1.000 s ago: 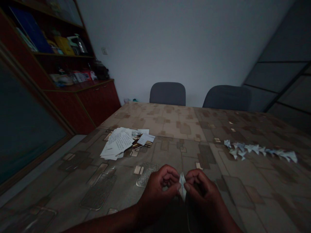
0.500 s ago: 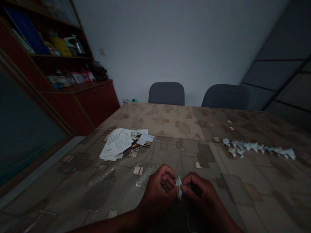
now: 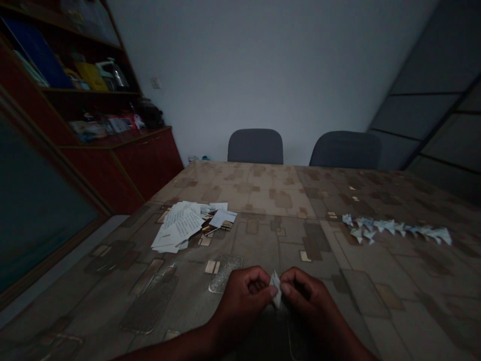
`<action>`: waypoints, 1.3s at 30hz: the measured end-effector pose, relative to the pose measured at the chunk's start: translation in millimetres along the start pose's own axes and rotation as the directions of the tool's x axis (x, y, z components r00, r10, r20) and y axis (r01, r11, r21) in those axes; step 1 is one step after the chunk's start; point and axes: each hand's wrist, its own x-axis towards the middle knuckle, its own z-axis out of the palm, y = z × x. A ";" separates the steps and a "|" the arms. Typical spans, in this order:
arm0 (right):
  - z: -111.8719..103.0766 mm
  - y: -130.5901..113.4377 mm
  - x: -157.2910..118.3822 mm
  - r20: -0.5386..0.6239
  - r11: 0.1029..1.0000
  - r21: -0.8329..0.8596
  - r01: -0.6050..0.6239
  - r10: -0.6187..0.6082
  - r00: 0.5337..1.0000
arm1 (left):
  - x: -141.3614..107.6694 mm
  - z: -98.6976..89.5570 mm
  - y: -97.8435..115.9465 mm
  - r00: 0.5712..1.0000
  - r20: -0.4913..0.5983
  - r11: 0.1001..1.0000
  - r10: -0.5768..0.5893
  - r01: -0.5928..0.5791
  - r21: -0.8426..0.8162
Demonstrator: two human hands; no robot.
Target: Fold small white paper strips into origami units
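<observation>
Two hands are working at a small folded paper (image 3: 275, 290) above the near side of the counter (image 3: 259, 245).
The left hand (image 3: 246, 296) is pinching it; the right hand (image 3: 308, 295) is bringing thumb and finger together at its edge, grip unclear. Printed sheets (image 3: 178, 228) are lying farther left, folded pieces (image 3: 391, 226) right.

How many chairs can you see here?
2: one chair behind the far edge of the table, near mid-picture; another chair farther right. Others may be hidden.

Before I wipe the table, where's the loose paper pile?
In the head view, the paper pile lies left on the table, beyond the left hand.
</observation>
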 end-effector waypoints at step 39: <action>9.9 -0.8 4.5 -0.064 0.996 0.090 -0.018 0.024 0.998 | 14.1 -2.2 -13.8 0.998 0.059 0.985 -0.025 0.034 -0.168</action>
